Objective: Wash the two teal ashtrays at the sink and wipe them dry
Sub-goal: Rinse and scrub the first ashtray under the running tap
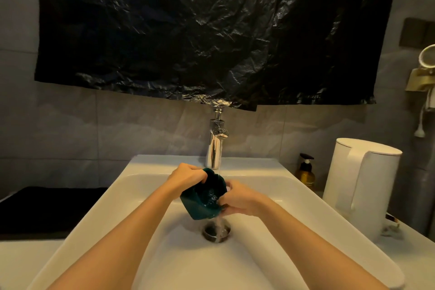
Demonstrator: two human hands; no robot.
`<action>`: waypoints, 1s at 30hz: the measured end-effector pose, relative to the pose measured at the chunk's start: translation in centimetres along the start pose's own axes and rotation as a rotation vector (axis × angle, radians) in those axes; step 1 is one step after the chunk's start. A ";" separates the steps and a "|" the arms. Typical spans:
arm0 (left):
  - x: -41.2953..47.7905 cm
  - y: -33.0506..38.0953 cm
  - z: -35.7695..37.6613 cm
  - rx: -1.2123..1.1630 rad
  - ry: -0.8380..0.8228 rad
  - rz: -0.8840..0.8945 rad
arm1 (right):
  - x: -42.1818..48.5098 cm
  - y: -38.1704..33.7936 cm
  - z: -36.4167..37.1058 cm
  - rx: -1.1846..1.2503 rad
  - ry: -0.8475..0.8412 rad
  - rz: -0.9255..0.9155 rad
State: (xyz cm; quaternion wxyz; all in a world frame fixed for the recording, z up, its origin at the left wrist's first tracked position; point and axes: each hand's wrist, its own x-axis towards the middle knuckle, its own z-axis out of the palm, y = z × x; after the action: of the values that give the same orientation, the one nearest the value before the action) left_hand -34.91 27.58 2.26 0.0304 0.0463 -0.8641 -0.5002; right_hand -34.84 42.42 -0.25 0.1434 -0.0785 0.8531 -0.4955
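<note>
One teal ashtray (204, 198) is tilted over the white sink (141, 195), under the water running from the chrome faucet (215, 146). My left hand (188, 175) grips its upper left rim. My right hand (237, 199) holds its right side, fingers curled round the edge. Water falls off the ashtray into the drain (216, 231) below. Only this one ashtray is visible.
A white electric kettle (362, 186) stands on the counter at the right, with an amber pump bottle (305, 170) behind the sink's right corner. A black mat (47, 209) lies on the left. Black plastic sheeting (211, 30) covers the wall above the faucet.
</note>
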 end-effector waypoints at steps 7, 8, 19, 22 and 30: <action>0.0 0.4 0.0 -0.019 -0.042 -0.031 | 0.5 0.2 0.0 -0.214 0.198 -0.083; 0.0 0.3 0.0 -0.002 -0.050 -0.027 | 0.3 0.2 -0.1 -0.157 0.094 -0.054; -0.2 0.5 -0.3 -0.059 -0.089 -0.076 | 0.4 0.2 0.0 -0.061 0.005 -0.107; -0.3 0.5 -0.3 -0.074 -0.109 -0.076 | 0.3 0.1 0.1 -0.009 0.055 -0.112; 0.0 0.5 -0.3 -0.033 -0.120 -0.086 | 0.1 0.0 0.0 -0.042 0.031 -0.075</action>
State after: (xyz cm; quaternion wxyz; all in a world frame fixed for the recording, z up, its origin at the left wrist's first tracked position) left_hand -34.87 27.57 2.85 -0.0423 0.0528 -0.8533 -0.5171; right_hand -34.97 42.41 -0.25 0.1100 -0.1058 0.8618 -0.4837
